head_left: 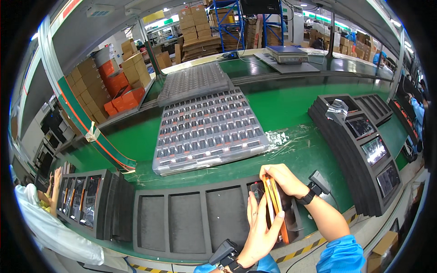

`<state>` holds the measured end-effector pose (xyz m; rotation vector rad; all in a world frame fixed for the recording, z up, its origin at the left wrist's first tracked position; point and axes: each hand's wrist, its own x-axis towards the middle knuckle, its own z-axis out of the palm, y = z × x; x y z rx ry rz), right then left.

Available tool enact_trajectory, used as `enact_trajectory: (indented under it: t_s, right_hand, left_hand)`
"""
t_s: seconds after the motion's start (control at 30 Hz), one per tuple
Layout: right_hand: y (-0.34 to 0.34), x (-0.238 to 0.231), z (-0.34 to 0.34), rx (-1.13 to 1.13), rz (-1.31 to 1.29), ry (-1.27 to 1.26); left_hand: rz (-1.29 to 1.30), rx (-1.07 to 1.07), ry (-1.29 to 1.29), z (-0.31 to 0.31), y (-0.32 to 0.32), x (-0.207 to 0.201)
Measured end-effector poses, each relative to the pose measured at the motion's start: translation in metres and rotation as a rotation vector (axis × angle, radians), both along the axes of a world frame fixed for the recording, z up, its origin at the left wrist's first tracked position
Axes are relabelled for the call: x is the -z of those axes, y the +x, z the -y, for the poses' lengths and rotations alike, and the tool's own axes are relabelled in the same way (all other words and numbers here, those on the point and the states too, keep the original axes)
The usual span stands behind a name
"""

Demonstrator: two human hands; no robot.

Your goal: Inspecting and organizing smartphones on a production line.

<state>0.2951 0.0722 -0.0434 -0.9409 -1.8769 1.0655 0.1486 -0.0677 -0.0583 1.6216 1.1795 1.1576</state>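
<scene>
Setting: factory assembly hall, electronics packing line.

- Long green conveyor-belt desk [291, 104] running across the view, with yellow-black hazard striping [300, 252] along its near edge.
- Clear moulded plastic parts trays [207, 127], many small pockets, laid on the belt.
- Black foam trays with rectangular compartments [191, 223], stacked at several stations; one stack [364, 154] carries flat screened devices.
- Grey bench weighing scale [287, 53] at the far end of the belt.
- Brown cardboard cartons [88, 79] and orange boxes [120, 93] piled at the left; further cartons on blue steel racking [227, 22] behind.
- Other workers in blue sleeves [416, 109] stationed along the line.
</scene>
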Motion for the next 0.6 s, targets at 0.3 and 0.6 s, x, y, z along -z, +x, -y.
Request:
enact_trajectory:
  t_s: [0.3,0.6]
  right_hand:
    - [0.001,0.002,-0.003,0.013,-0.25,-0.284]
    - [0.001,0.0,-0.002,0.041,-0.245,-0.283]
  left_hand:
    - [0.645,-0.071,-0.327,-0.018,0.002,-0.009]
    - [1.003,-0.251,-0.471,-0.045,0.005,-0.014]
